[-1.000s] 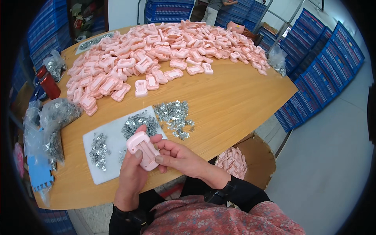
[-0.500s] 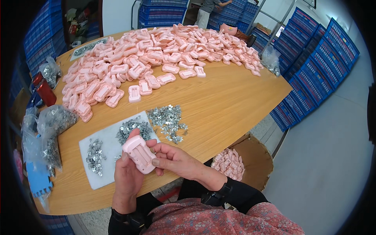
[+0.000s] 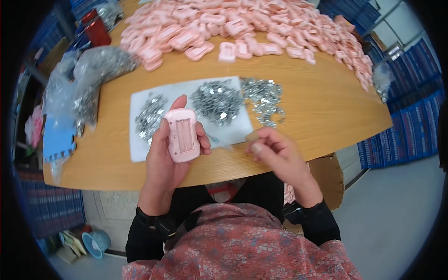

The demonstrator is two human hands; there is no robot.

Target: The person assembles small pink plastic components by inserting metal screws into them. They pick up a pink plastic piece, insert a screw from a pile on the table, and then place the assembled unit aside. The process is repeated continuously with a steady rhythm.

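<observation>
A pink plastic casing (image 3: 185,135) with a long open battery recess lies in my left hand (image 3: 161,165), recess facing up. My fingers wrap round its sides. To the right, my right hand (image 3: 287,161) is held apart from it over the table's near edge, thumb and fingertips pressed together; what they pinch, if anything, is too small to make out. Small silvery metal pieces (image 3: 217,102) are heaped on a white mat (image 3: 179,90) beyond the casing, with a second heap (image 3: 148,116) farther left. A small bluish, partly clear item (image 3: 215,141) shows between my hands, its kind unclear.
More metal pieces (image 3: 263,95) lie on the wooden table (image 3: 322,102) right of the mat. Many pink casings (image 3: 186,39) cover the far side. Clear bags of metal pieces (image 3: 100,65) and a red flask (image 3: 97,31) stand left. A cardboard container (image 3: 329,179) is below right.
My right hand has let go of the casing and moved right. My left hand keeps hold of it, now turned more upright. The view has tilted down and shifted.
</observation>
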